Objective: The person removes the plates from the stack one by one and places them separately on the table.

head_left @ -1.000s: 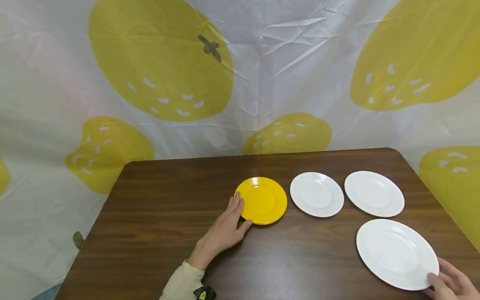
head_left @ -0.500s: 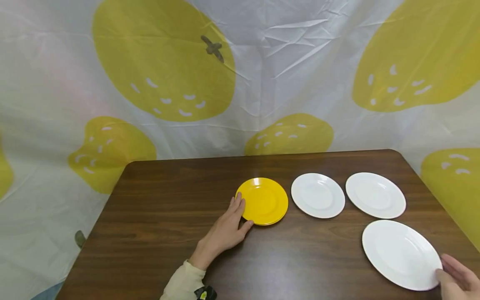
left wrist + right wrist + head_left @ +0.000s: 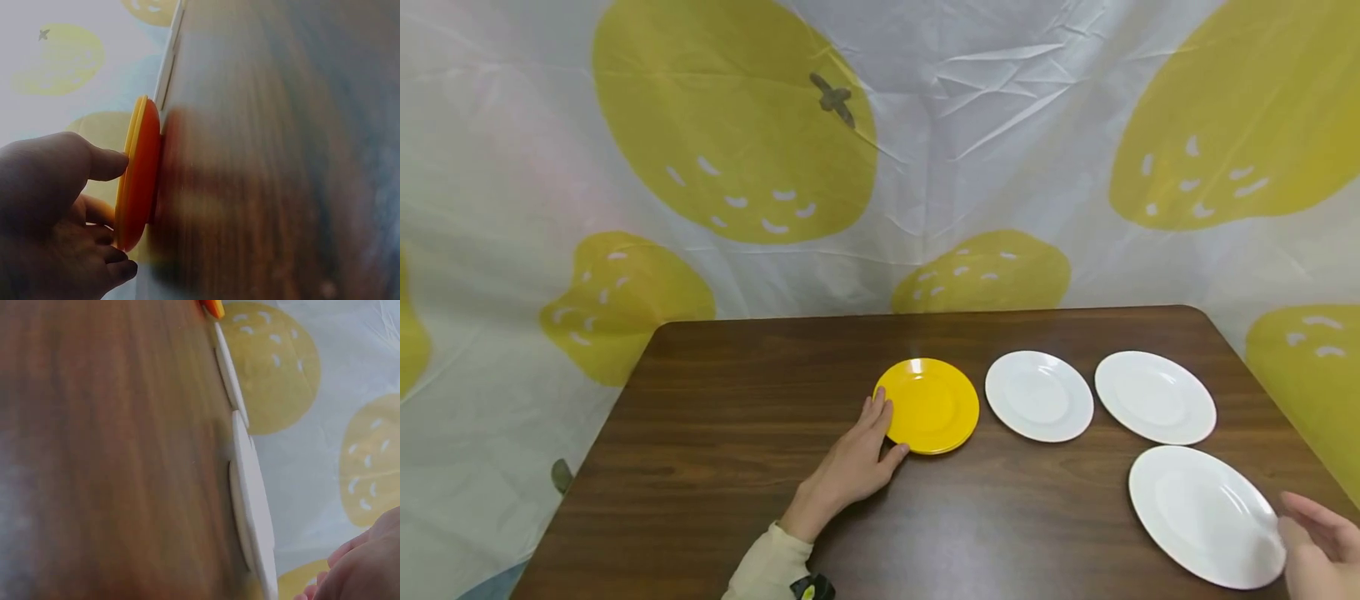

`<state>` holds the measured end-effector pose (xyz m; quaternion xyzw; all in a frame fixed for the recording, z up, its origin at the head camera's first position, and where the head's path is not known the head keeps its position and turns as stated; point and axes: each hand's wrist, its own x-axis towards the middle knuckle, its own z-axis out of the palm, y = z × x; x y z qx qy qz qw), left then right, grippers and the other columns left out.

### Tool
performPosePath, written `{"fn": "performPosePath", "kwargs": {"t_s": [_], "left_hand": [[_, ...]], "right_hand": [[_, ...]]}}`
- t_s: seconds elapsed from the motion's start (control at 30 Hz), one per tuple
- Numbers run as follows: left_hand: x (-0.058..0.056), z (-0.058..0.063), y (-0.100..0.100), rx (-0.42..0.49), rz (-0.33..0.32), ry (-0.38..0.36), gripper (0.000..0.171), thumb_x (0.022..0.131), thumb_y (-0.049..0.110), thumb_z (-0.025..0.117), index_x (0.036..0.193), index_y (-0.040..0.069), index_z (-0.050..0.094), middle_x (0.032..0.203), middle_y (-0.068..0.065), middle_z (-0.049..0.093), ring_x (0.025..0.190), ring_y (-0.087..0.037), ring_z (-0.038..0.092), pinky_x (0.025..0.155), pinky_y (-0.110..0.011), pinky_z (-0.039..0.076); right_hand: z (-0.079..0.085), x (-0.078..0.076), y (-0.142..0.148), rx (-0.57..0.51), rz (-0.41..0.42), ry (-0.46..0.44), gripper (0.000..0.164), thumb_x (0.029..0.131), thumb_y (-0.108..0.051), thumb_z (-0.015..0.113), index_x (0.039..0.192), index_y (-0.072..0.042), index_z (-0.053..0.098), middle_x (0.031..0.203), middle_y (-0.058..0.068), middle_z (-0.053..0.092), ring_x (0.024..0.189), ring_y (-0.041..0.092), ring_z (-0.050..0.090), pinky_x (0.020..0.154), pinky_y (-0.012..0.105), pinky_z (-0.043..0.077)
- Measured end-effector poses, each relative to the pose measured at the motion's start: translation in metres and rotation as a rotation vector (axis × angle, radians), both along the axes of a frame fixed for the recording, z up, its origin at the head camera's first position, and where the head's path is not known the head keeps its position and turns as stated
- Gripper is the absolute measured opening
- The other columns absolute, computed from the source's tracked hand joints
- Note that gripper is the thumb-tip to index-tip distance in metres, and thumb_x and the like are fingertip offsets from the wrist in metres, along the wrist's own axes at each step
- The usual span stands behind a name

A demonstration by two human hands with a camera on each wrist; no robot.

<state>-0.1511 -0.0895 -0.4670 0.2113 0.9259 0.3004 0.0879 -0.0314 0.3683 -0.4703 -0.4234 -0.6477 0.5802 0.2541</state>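
My left hand rests at the left rim of a small stack of yellow plates. Its fingertips overlap the rim and the thumb touches the near edge. From the left wrist, the thumb and fingers of that hand meet the edge of the yellow plates. At the far right, my right hand, partly cut off by the frame, is just beside the rim of a white plate. The right wrist view has this hand apart from the white plates, fingers loosely bent, holding nothing.
Two more white plates lie behind, one right of the yellow stack and another farther right. All sit on a dark wooden table. A fruit-patterned cloth hangs along its back edge.
My right hand has slid the nearest white plate slightly right, then let go of its rim. The left hand has stayed at the yellow plates. The head view has shifted slightly.
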Motion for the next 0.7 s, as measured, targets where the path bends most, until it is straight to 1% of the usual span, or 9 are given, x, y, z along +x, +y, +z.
{"fn": "performPosePath", "kwargs": {"t_s": [0.07,0.1,0.17,0.27,0.33,0.43,0.57,0.7], "left_hand": [[0.0,0.0,0.0,-0.002,0.001,-0.004,0.072,0.106,0.035,0.053,0.159,-0.001,0.022,0.17,-0.014,0.007,0.157,-0.032,0.01,0.124,-0.048,0.025],[0.0,0.0,0.001,-0.004,0.002,-0.007,0.072,0.106,0.036,0.053,0.159,-0.001,0.022,0.17,-0.014,0.006,0.157,-0.032,0.01,0.124,-0.047,0.025],[0.0,0.001,0.001,-0.004,0.003,-0.01,0.072,0.106,0.036,0.053,0.159,0.0,0.022,0.17,-0.014,0.006,0.157,-0.032,0.01,0.124,-0.047,0.025],[0.0,0.001,0.001,-0.001,0.003,-0.021,0.072,0.106,0.035,0.054,0.159,0.0,0.021,0.17,-0.013,0.006,0.157,-0.031,0.01,0.124,-0.047,0.025],[0.0,0.001,0.001,0.004,0.004,-0.029,0.072,0.105,0.035,0.054,0.16,0.0,0.021,0.17,-0.013,0.006,0.158,-0.031,0.01,0.124,-0.048,0.025],[0.0,0.002,0.001,0.018,0.004,-0.041,0.072,0.105,0.035,0.054,0.16,0.001,0.021,0.171,-0.012,0.005,0.158,-0.03,0.009,0.124,-0.048,0.025],[0.0,0.0,0.0,0.031,0.003,-0.047,0.072,0.106,0.035,0.053,0.16,0.001,0.02,0.171,-0.012,0.005,0.158,-0.03,0.009,0.124,-0.048,0.025],[-0.001,-0.001,0.0,0.033,0.004,-0.043,0.072,0.106,0.035,0.053,0.16,0.001,0.02,0.17,-0.012,0.004,0.157,-0.03,0.009,0.124,-0.047,0.025]], "right_hand": [[0.005,-0.003,0.0,-0.062,0.007,0.058,0.041,0.093,-0.003,0.054,0.089,-0.041,0.068,0.068,-0.039,0.058,0.073,-0.017,0.05,0.065,0.0,0.037],[0.007,-0.004,-0.002,-0.071,0.013,0.056,0.04,0.094,-0.002,0.054,0.09,-0.04,0.068,0.068,-0.038,0.059,0.073,-0.017,0.051,0.064,0.0,0.037],[0.01,-0.009,-0.005,-0.088,0.009,0.095,0.041,0.093,0.001,0.055,0.088,-0.036,0.07,0.067,-0.035,0.062,0.07,-0.016,0.055,0.06,0.0,0.038],[0.014,-0.015,-0.013,-0.102,-0.001,0.118,0.04,0.092,0.004,0.056,0.09,-0.032,0.074,0.069,-0.032,0.065,0.07,-0.013,0.058,0.06,0.002,0.04],[0.015,-0.019,-0.018,-0.108,0.005,0.164,0.039,0.091,0.007,0.057,0.091,-0.026,0.077,0.07,-0.029,0.068,0.07,-0.012,0.061,0.06,0.003,0.042],[0.017,-0.025,-0.025,-0.101,0.032,0.206,0.038,0.09,0.01,0.057,0.093,-0.022,0.078,0.074,-0.027,0.07,0.074,-0.01,0.063,0.063,0.003,0.045],[0.019,-0.033,-0.035,-0.044,0.101,0.209,0.037,0.091,0.01,0.058,0.095,-0.022,0.077,0.077,-0.026,0.069,0.079,-0.009,0.061,0.065,0.002,0.044],[0.02,-0.043,-0.047,-0.02,0.159,0.25,0.035,0.089,0.011,0.06,0.094,-0.02,0.076,0.079,-0.023,0.071,0.079,-0.008,0.064,0.065,0.003,0.045]]}}
